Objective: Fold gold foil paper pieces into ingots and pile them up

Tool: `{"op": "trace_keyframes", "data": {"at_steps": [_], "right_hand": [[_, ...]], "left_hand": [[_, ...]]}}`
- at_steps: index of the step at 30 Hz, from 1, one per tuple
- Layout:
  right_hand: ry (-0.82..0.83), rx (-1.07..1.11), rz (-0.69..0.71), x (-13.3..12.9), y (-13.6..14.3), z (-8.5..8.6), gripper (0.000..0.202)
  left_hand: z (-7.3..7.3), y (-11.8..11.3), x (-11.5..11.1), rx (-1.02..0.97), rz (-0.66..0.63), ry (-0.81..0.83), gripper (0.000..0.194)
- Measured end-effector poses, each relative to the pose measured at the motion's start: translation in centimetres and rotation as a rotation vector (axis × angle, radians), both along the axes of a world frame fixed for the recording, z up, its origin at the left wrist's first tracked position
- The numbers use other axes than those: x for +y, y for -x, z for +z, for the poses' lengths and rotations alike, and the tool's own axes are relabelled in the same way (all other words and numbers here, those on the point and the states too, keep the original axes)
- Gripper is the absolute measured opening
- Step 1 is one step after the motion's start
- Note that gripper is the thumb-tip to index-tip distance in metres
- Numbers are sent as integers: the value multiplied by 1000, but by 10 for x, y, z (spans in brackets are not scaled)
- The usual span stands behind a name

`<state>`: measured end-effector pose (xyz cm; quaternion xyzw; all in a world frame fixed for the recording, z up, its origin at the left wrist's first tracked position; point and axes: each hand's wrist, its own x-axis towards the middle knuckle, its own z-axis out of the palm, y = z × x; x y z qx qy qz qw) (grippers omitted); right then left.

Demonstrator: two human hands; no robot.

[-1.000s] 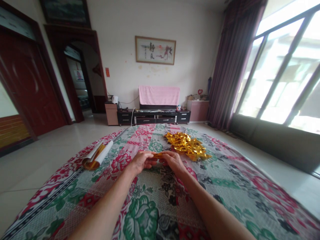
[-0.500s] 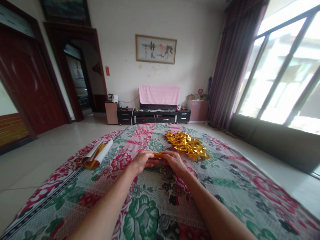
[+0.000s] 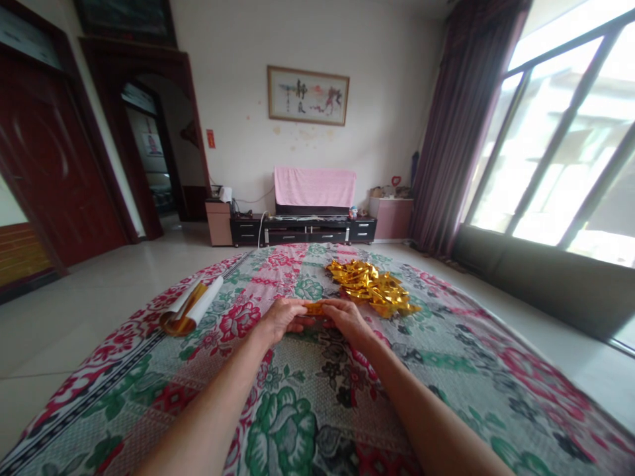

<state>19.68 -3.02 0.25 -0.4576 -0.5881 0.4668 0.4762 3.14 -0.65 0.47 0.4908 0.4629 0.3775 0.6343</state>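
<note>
A small strip of gold foil is stretched between my two hands over the patterned cloth. My left hand pinches its left end, fingers closed. On the other end, my right hand grips the foil between thumb and fingers. Just beyond my right hand lies a pile of shiny folded gold foil pieces. To the left on the cloth rests a curled roll of foil, white outside and gold inside.
The round table's cloth edge curves away on the right. Past the table stand a low black cabinet, a pink cloth above it and a pink side cabinet. A window and curtain are at right.
Both hands have stayed almost in place with the foil strip between them. The view has shifted very slightly.
</note>
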Motion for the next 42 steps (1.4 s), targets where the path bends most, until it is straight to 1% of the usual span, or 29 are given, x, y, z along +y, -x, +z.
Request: {"op": "trace_keyframes", "data": {"at_steps": [4,8,15,21,25,30,34,42], "right_hand": [[6,14,13,2,-1,-2,31],[-8,27,-3,5,-1,-7,31],[15,38,34,9,-3,-11,30],[10,56,76,14,-7,-17,30],[2,48,99,17,-10,-21,32],[-3,14,108,17,-11,-19,33],[-8,9,126,17,-11,-19,34],[-3,-8,134,18,-12,-20,37]], "left_hand": [[-1,0,0,-17,-17,-14,32],[-3,1,1,-14,-31,-15,32],[2,1,-2,38,-59,-22,30],[0,-2,-1,110,-23,-62,30],[0,-2,-2,151,-22,-91,30],[0,-2,-2,172,-28,-107,33],[-2,-3,-1,189,-12,-128,30],[-3,-3,0,206,-24,-137,30]]}}
